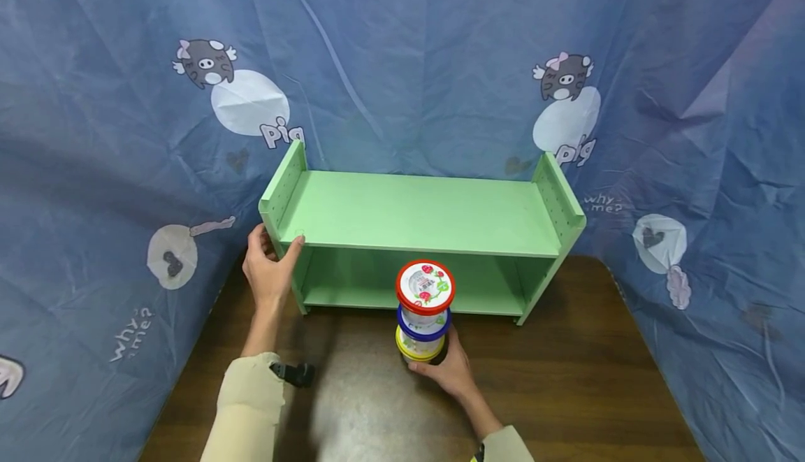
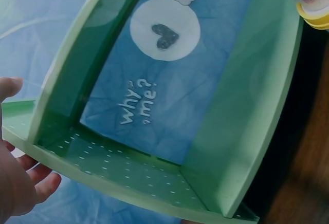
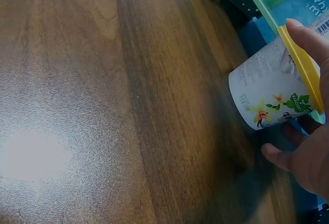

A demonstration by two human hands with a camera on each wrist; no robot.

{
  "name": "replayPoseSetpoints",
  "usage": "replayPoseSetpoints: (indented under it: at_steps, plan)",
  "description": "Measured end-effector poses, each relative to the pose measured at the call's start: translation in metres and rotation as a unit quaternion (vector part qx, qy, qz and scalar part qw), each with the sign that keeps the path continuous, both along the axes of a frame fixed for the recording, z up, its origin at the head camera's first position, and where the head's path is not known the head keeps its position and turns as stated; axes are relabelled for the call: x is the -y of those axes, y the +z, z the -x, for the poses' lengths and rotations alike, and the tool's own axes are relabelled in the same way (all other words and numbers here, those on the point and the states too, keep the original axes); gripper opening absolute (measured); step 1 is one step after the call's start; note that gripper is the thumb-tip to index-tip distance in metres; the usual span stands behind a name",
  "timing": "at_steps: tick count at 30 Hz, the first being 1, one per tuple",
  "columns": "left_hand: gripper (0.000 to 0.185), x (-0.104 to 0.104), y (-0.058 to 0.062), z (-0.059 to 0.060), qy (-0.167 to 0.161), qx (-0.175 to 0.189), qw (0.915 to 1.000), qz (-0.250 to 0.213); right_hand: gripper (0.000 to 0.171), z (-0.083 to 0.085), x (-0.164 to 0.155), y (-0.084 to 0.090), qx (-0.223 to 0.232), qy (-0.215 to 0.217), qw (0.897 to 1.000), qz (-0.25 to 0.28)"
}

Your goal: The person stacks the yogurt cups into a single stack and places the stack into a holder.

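Blue pig-print cloth drapes behind a dark wooden table.

blue cartoon-printed fabric backdrop: "pig" beside white circles; "why? me?" beside heart circles; cup labels unreadable

Setting: an improvised recording booth rather than a lived-in room. A blue cartoon-pig cloth hung as a backdrop behind and to both sides of the hands. A dark wooden table lay under them, bearing a small green shelf just ahead.
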State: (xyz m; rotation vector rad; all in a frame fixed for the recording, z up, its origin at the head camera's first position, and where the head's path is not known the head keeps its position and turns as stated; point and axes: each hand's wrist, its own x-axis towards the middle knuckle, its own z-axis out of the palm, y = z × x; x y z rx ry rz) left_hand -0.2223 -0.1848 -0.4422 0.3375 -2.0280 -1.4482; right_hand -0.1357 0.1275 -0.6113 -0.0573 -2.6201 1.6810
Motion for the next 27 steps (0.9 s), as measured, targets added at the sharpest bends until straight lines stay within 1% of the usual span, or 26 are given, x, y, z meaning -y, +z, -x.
replayPoseSetpoints:
  at_steps: [6, 9, 14, 17, 21, 27]
  plan:
    - [0.06, 0.001, -0.007, 0.006, 0.0, 0.007, 1.0, -0.005, 0.118, 0.0, 0.0, -0.002, 0.002, -0.01, 1.0, -0.011]
    - [0.053, 0.001, -0.01, 0.009, 0.006, 0.007, 0.9999, -0.01, 0.117, 0.001, 0.001, -0.003, 0.007, -0.01, 1.0, -0.008]
    - [0.036, 0.003, -0.01, 0.014, 0.025, -0.003, 0.9996, -0.011, 0.116, 0.0, 0.002, -0.004, 0.013, -0.015, 1.0, -0.009]
    - [0.029, 0.004, -0.009, 0.016, 0.039, -0.003, 0.9992, -0.009, 0.115, 0.0, 0.003, -0.004, 0.006, -0.02, 1.0, -0.01]
    - [0.027, 0.004, -0.009, 0.017, 0.046, -0.003, 0.9989, 0.002, 0.112, 0.001, 0.005, -0.005, -0.003, -0.024, 1.0, -0.015]
    - [0.027, 0.003, -0.007, 0.017, 0.049, -0.008, 0.9987, 0.013, 0.109, 0.002, 0.007, -0.004, 0.0, -0.027, 1.0, -0.009]
